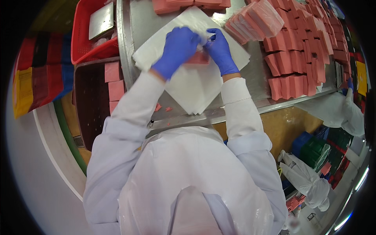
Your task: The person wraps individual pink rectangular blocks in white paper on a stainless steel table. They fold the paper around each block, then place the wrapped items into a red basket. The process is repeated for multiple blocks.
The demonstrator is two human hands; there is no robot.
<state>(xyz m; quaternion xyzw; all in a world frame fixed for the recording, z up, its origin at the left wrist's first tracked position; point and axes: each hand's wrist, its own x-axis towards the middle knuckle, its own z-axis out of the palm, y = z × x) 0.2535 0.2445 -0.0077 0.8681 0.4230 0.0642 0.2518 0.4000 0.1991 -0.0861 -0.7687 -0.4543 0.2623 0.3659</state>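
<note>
A stack of white translucent wrapping sheets (194,91) lies cornerwise on the steel table before me. On it sits a pink block (199,58), partly hidden under my left hand and a fold of film. My left hand (181,48), in a blue glove, is blurred by motion above the block's left side; its fingertips meet the crumpled film, and their grip is unclear. To the block's right, my right hand (218,50), also blue-gloved, pinches the film between thumb and curled fingers. The two hands nearly touch.
Wrapped blocks (254,22) lean in a row at upper right, beside many bare pink blocks (289,61). Left of the steel table (249,88) are a red crate (79,47) and a brown bin (89,102) with pink blocks. Co-workers in white (340,111) stand at right.
</note>
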